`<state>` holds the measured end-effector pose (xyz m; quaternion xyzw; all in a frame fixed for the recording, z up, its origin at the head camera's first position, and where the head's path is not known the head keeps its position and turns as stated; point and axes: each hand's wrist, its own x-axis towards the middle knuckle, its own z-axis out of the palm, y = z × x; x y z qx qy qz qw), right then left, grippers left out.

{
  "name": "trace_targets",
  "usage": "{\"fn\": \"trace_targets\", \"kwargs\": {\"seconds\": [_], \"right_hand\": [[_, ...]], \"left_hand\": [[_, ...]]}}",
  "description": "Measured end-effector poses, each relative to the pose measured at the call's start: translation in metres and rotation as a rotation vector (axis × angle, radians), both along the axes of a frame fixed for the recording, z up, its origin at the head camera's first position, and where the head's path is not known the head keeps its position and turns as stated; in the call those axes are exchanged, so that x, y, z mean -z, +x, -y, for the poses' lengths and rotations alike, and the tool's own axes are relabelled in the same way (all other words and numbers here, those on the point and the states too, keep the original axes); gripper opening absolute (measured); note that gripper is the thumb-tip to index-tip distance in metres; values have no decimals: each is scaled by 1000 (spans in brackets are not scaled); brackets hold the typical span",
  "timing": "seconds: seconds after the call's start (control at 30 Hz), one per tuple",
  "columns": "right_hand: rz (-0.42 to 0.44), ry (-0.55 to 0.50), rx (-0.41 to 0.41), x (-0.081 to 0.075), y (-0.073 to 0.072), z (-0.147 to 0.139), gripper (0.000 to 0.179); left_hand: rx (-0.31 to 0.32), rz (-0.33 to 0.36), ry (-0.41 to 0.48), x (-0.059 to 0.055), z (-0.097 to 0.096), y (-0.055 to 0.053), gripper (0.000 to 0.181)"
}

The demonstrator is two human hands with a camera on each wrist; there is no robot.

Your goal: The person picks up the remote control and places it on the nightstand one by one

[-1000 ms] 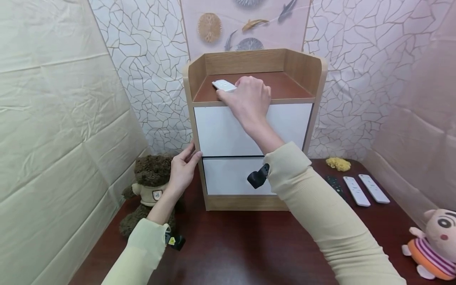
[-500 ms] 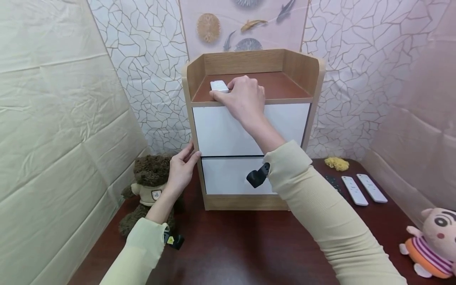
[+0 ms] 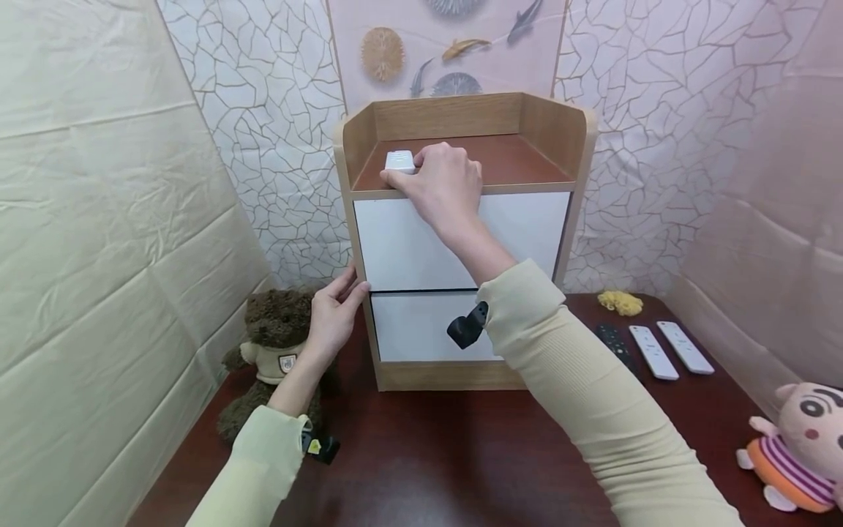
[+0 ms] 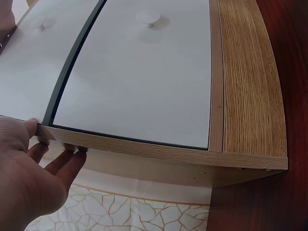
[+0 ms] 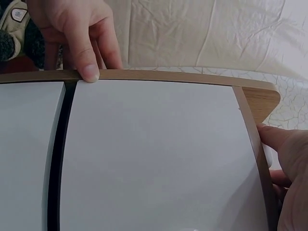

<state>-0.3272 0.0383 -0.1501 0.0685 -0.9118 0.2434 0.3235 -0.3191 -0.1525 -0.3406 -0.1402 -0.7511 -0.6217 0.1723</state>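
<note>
A white remote control (image 3: 399, 161) is on the cabinet's (image 3: 428, 376) brown top shelf, close to the front edge and left of centre. My right hand (image 3: 449, 183) holds it between thumb and fingers, the palm hiding part of it. Lower down, my left hand (image 3: 332, 315) grips the cabinet's left side. In the left wrist view, the thumb of this left hand (image 4: 33, 178) is at the front edge and its bent fingers touch the outer side panel. White upper drawer (image 5: 159, 154) and lower drawer (image 4: 139, 82) fronts are closed, each with a round knob.
Left of the cabinet sits a brown teddy bear (image 3: 279, 333), behind my left forearm. On the right lie a dark remote (image 3: 615, 342), two white remotes (image 3: 653, 353) and a yellow fluffy thing (image 3: 620, 302). A plush doll (image 3: 800, 446) is at the near right table edge.
My right hand has shifted slightly left and turned the white remote from slanting sideways to pointing straight back. The left hand keeps its place on the cabinet's side.
</note>
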Motion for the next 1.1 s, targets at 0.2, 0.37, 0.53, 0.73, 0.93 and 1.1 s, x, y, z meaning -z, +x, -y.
{"fn": "trace_targets", "kwargs": {"seconds": [0.2,0.37,0.53,0.73,0.93,1.1], "right_hand": [[-6,33,-2,11,0,-4,50],[-47,27,-16,10,-2,-3,49],[-48,26,-31,8,-3,-4,48],[-108,-113,-159,10,2,-19,43],[-424,-254,-319,16,15,-61,38],[-615,-270,-317,23,37,-108,34]], "left_hand": [[16,55,27,11,-3,1,58],[-1,26,32,9,-4,-2,57],[-8,32,25,4,-4,-2,57],[-3,40,27,2,-4,0,58],[0,27,27,-2,-3,1,57],[-7,25,18,-4,-1,1,58]]}}
